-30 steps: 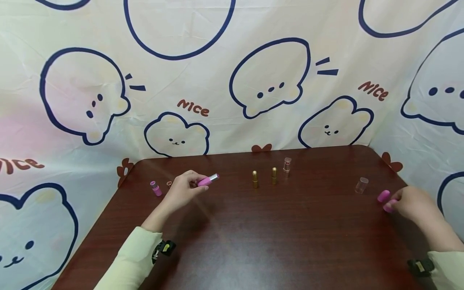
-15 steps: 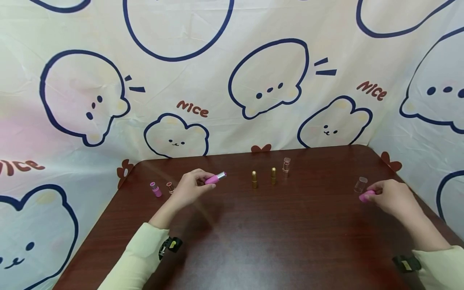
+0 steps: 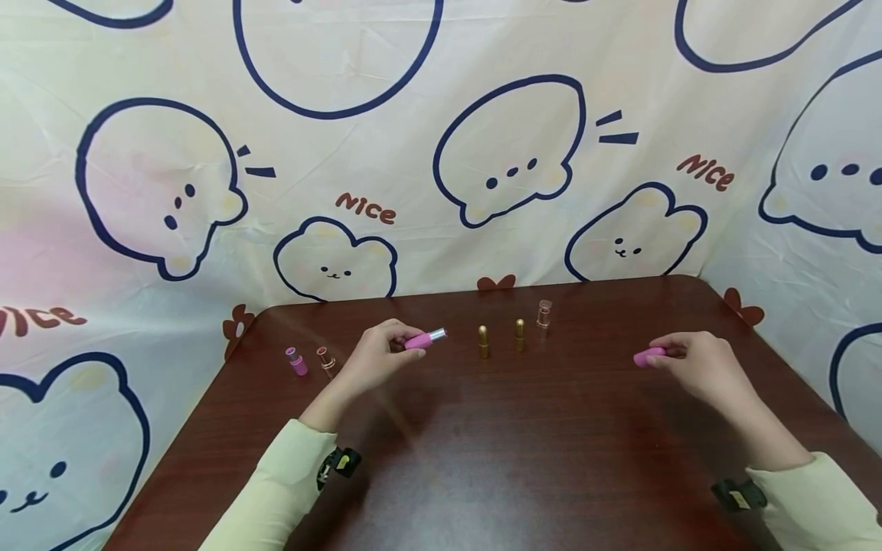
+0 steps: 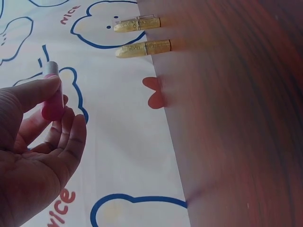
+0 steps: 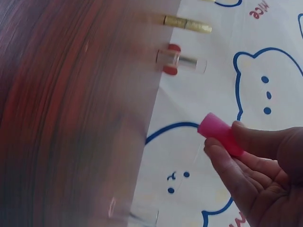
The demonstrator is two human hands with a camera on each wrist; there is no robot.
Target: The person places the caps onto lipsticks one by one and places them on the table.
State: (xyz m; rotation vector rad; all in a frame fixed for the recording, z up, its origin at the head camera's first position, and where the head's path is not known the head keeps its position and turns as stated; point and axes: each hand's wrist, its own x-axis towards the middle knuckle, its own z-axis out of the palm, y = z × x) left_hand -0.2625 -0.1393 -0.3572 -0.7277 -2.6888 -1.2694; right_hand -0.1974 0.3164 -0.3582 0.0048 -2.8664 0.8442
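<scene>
My left hand (image 3: pixel 375 356) pinches a pink lipstick (image 3: pixel 417 341) between thumb and fingers, its silver end pointing right. In the left wrist view the lipstick (image 4: pixel 53 105) stands nearly upright in the grip. My right hand (image 3: pixel 706 369) pinches a pink lipstick cap (image 3: pixel 648 357) over the right part of the table. The cap (image 5: pixel 218 131) shows one end toward the table in the right wrist view. Between the hands, two gold lipsticks (image 3: pixel 484 342) (image 3: pixel 520 335) stand upright. The held lipstick and cap are well apart.
Left of my left hand stand another pink lipstick (image 3: pixel 297 362) and a rose-gold one (image 3: pixel 327 360). A clear-capped lipstick (image 3: pixel 544 314) stands at the back of the brown table (image 3: pixel 537 451). A blurred clear cap (image 5: pixel 144 216) shows in the right wrist view. A printed cloth (image 3: pixel 413 252) hangs behind.
My right hand has picked up the pink cap from the right side and carried it left. My left hand has moved slightly right with its lipstick, uncovering the rose-gold one.
</scene>
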